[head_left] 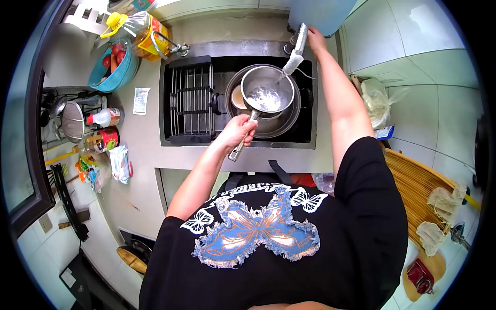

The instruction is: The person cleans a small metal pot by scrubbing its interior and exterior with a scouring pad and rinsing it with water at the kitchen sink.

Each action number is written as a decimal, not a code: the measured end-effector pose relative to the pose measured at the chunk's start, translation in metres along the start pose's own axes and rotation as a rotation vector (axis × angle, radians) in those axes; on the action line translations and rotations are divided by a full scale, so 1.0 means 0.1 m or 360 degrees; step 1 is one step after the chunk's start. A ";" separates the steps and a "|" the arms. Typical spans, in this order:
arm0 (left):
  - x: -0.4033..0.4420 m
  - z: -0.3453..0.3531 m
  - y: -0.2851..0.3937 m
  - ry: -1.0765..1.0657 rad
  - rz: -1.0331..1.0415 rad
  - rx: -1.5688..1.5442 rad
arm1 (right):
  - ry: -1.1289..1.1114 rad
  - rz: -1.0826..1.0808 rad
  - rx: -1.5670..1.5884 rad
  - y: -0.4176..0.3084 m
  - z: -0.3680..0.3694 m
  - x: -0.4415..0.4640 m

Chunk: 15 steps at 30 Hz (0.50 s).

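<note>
My left hand (239, 133) is closed round the handle of a small metal saucepan (247, 85). The saucepan is over the sink (222, 65), with water (265, 98) rippling in it. Above its upper right rim is the spout of the faucet (298, 49), wrapped in white material. At the faucet's upper end, my right hand (315, 40) has its fingers curled against it; the fingertips are partly hidden. Beneath the saucepan sits a wide metal basin (293, 118), and a pale round item (238, 97) shows inside it.
A black-framed drying rack (188, 98) spans the sink's left side. Left on the counter stand a blue basket (124, 74) of produce, an oil jug (150, 36) and bottles (107, 118). A light-blue container (320, 15) stands behind the faucet; a plastic bag (376, 103) lies right.
</note>
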<state>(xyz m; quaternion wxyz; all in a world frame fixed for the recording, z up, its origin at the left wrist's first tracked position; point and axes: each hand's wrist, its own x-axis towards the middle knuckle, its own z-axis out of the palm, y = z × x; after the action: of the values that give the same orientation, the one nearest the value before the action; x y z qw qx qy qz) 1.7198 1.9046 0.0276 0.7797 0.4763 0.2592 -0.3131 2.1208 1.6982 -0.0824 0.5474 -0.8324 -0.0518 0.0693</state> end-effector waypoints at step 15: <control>0.02 -0.14 -0.07 0.0177 0.0057 0.0056 | -0.1421 0.1165 0.0610 -0.73 0.38 -3.04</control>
<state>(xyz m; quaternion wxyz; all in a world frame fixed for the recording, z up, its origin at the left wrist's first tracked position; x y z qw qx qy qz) 1.7144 1.9147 0.0167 0.7611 0.5111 0.2879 -0.2767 1.8135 1.7124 -0.0128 0.5535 -0.5734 0.0266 0.6034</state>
